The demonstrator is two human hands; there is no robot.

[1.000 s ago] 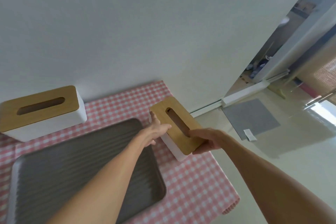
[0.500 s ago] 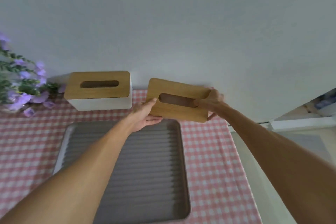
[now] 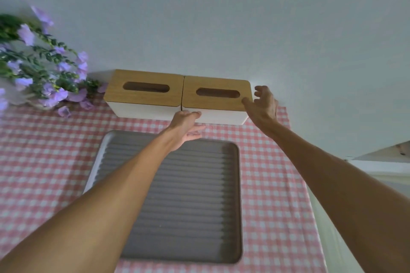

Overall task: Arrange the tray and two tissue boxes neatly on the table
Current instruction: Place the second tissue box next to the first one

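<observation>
Nearest me the grey ribbed tray (image 3: 188,206) lies flat on the pink checked cloth (image 3: 44,162). Beyond it the left hand (image 3: 185,127) is open, fingertips against the white front of the right tissue box (image 3: 216,99). The right hand (image 3: 263,107) is spread loose at that box's right end, gripping nothing. The left tissue box (image 3: 144,94) sits flush beside it against the wall (image 3: 221,17), purple flowers (image 3: 40,68) off to the left.

A home, it seems: the worktop wears a pink-and-white checked cloth (image 3: 273,184) against a plain pale wall (image 3: 221,17), purple flowers (image 3: 44,68) stand at ten o'clock, and two wooden-lidded tissue boxes (image 3: 144,93) sit at twelve.
</observation>
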